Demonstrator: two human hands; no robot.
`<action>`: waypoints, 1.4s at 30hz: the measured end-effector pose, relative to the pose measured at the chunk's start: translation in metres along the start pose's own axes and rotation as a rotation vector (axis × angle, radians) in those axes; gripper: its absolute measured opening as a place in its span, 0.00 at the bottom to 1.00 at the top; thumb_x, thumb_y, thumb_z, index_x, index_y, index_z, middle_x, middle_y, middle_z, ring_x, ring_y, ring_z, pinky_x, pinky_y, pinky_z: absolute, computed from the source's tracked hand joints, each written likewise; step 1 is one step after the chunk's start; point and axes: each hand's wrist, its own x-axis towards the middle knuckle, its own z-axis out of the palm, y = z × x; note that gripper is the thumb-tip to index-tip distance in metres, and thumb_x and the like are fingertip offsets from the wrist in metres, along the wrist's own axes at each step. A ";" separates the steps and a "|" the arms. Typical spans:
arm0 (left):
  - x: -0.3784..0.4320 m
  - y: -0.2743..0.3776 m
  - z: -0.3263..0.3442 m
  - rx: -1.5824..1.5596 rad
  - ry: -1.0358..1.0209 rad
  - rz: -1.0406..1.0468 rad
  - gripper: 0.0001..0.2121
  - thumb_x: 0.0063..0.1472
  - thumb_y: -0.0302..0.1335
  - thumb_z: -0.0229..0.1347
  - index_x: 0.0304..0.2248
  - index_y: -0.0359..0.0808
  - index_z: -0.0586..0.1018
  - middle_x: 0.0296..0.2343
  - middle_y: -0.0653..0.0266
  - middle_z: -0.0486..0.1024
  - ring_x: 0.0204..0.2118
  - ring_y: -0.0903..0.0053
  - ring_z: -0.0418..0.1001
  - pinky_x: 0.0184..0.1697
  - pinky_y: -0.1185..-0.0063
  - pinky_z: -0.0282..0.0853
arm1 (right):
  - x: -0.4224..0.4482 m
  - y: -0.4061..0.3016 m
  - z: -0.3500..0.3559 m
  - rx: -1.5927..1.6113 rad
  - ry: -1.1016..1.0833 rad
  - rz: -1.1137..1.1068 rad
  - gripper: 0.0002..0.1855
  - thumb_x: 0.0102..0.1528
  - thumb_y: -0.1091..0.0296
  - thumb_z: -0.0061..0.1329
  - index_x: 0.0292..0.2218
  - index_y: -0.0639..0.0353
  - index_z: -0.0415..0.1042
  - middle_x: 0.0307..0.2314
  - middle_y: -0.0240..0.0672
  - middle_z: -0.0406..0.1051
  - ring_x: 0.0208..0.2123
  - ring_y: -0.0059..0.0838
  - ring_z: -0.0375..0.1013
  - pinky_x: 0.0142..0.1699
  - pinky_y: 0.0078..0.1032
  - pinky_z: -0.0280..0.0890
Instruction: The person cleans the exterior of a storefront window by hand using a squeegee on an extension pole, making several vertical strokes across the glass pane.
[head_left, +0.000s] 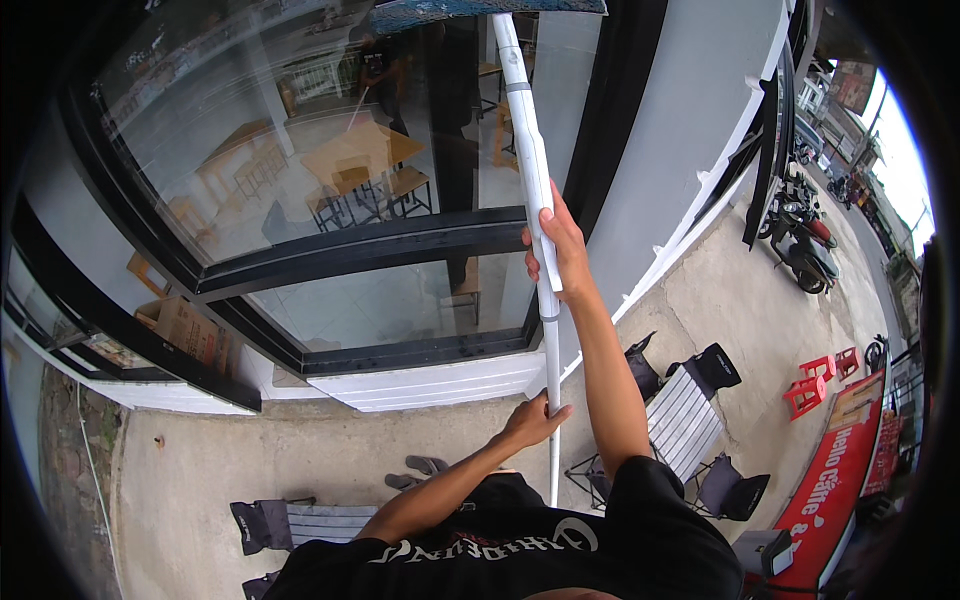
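Observation:
Both my hands are on the white pole (531, 142) of a long-handled flat mop, which rises in front of a large black-framed window (450, 180). My right hand (566, 251) is wrapped around the thicker sleeve of the pole, about level with the window's horizontal frame bar (375, 251). Lower down, my left hand (534, 420) grips the thin part of the pole near my waist. The blue mop head (487, 7) shows at the top edge, partly cut off. Whether it touches the glass, I cannot tell.
Wooden tables (360, 146) and stools stand behind the glass. On the concrete are a slatted folding table (684, 420), folding chairs (720, 367) and sandals (416, 471). Farther right are red stools (806, 397), a red banner (825, 480) and a motorcycle (802, 240). A cardboard box (184, 330) sits left.

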 end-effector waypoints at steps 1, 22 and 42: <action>-0.007 -0.005 0.008 -0.014 -0.010 -0.017 0.27 0.57 0.54 0.52 0.39 0.34 0.74 0.27 0.53 0.78 0.31 0.59 0.78 0.36 0.68 0.71 | -0.013 0.013 -0.006 0.013 0.004 0.004 0.42 0.57 0.44 0.44 0.65 0.43 0.41 0.22 0.31 0.61 0.12 0.17 0.61 0.16 0.15 0.59; 0.018 0.020 -0.110 -0.681 0.260 0.054 0.30 0.63 0.53 0.47 0.48 0.30 0.70 0.36 0.60 0.75 0.42 0.74 0.73 0.44 0.75 0.68 | -0.159 0.124 0.008 0.061 0.121 0.480 0.35 0.61 0.49 0.39 0.65 0.40 0.44 0.22 0.29 0.60 0.12 0.18 0.59 0.15 0.17 0.57; 0.009 0.045 -0.154 -0.772 0.406 -0.112 0.21 0.57 0.42 0.57 0.42 0.35 0.68 0.23 0.66 0.68 0.21 0.77 0.72 0.24 0.78 0.69 | -0.173 0.100 0.060 0.110 0.043 0.698 0.33 0.62 0.42 0.36 0.64 0.36 0.45 0.23 0.31 0.61 0.13 0.20 0.60 0.16 0.19 0.59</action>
